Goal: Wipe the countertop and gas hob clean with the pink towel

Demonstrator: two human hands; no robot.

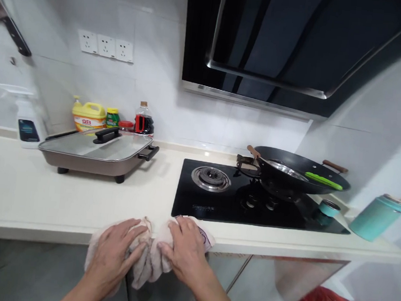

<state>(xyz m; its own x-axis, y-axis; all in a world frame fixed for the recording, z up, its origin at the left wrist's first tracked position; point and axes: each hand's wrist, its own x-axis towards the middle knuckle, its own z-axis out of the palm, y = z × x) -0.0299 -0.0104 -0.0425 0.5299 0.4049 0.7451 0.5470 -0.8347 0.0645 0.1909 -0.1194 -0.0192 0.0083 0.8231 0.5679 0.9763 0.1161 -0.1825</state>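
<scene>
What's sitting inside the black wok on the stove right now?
Inside the wok a green utensil lies across the right side, over a shiny metal piece. The near rim hides the bottom, so any food or liquid there cannot be seen.

The cloth [151, 254] is largely hidden under both hands beside the hob [252, 205]. Far left of the hob, a knife [7, 20] is cut off by the frame edge. The bottle labels [89, 122] behind the electric pan [96, 152] are too blurred to read.

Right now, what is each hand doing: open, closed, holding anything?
Left hand: fingers curled, gripping the pale cloth at the counter edge.
Right hand: gripping the same cloth's other end, fingers bent over it.
</scene>
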